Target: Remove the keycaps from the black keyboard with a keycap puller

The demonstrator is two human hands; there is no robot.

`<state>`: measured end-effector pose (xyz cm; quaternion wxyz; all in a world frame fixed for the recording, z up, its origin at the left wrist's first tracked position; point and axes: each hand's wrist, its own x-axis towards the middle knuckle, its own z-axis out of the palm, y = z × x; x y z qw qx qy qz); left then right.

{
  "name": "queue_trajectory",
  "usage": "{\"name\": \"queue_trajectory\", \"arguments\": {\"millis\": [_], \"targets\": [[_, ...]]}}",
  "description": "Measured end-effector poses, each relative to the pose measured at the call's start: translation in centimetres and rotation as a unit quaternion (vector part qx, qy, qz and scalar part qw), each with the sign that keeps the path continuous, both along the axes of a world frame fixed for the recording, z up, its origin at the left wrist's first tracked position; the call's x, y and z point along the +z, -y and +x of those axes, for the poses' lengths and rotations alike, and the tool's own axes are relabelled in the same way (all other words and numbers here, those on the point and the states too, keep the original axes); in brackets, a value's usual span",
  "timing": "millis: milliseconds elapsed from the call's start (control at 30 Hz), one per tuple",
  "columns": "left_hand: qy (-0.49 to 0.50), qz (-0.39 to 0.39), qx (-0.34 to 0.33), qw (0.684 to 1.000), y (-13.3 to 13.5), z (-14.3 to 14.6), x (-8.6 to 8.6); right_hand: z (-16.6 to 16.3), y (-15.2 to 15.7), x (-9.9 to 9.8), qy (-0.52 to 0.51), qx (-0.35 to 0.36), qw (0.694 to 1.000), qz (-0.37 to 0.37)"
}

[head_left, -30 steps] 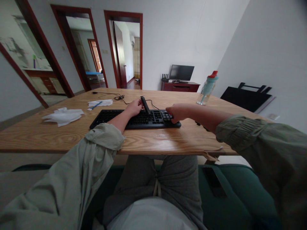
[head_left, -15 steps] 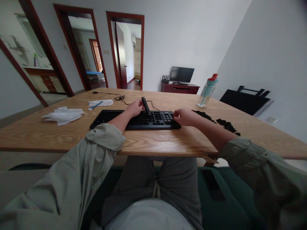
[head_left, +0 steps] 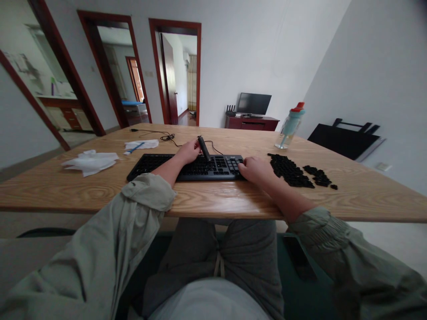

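Observation:
A black keyboard (head_left: 213,174) lies near the table's front edge. Over its middle, my left hand (head_left: 189,151) has its fingers closed around a black bar-shaped tool (head_left: 203,148), tilted with its lower end at the keys. I cannot make out the tool's exact kind. My right hand (head_left: 256,170) covers the keyboard's right end, fingers curled in at the number pad. What its fingertips pinch, if anything, is hidden. Just right of that hand, many small black pieces that look like keycaps (head_left: 289,171) are spread out, with a smaller group (head_left: 318,175) beside them.
A clear bottle with a red lid (head_left: 289,126) stands behind the black pieces. White tissues (head_left: 91,162) and a blue thin stick (head_left: 135,148) on another tissue lie at the left. The keyboard's cable (head_left: 167,137) runs behind it. A phone (head_left: 298,257) lies on the seat.
My right forearm has swung inward and its hand sits slightly further over the keyboard's right end, uncovering more of the black pieces. My left hand keeps its place with the tool.

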<state>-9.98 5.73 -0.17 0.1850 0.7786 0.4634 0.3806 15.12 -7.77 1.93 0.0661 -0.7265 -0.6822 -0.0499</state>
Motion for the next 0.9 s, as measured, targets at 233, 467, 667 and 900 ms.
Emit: {"name": "queue_trajectory", "arguments": {"millis": [233,467,667,900], "targets": [[-0.026,0.015,0.014,0.999,0.5,0.0,0.3,-1.1,0.7,-1.5,0.041,0.005,0.997,0.062],[-0.02,0.013,0.007,1.0,-0.3,-0.2,-0.2,-0.8,0.1,-1.7,-0.001,0.0,0.999,0.049],[0.013,0.001,0.003,1.0,-0.3,-0.1,-0.3,-0.5,0.4,-1.7,0.02,0.002,0.998,0.053],[0.029,0.001,0.005,1.0,-0.3,-0.2,-0.4,0.1,0.5,-1.9,0.054,0.042,0.996,0.057]]}}
